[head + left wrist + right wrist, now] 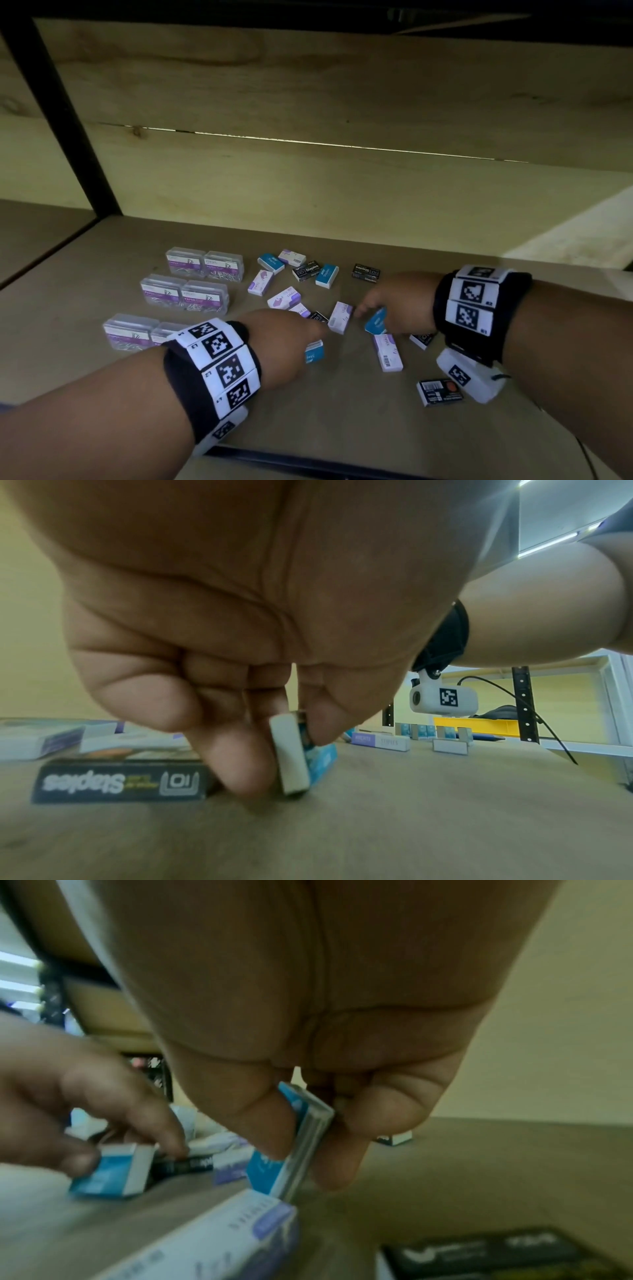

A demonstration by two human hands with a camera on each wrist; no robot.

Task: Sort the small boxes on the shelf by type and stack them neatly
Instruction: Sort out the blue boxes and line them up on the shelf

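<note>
Small staple boxes in blue, purple-white and black lie scattered on the wooden shelf (pixel 342 411). My left hand (pixel 291 342) pinches a blue box (pixel 314 353) between thumb and fingers (pixel 240 764); the box (pixel 294 756) stands on edge on the shelf beside a black staples box (pixel 120 783). My right hand (pixel 394 305) pinches another blue box (pixel 376 321) held tilted just above the shelf, thumb (pixel 270 1123) on one face of this box (pixel 294 1145), fingers on the other. A purple-white box (pixel 340 317) lies between the two hands.
Clear plastic paper-clip cases (pixel 185 291) stand in paired rows at the left. More blue (pixel 327 275), purple (pixel 261 282) and black (pixel 365 273) boxes lie behind the hands; a purple one (pixel 387 353) and a black one (pixel 439 392) lie near the front right. A black post (pixel 65 113) stands far left.
</note>
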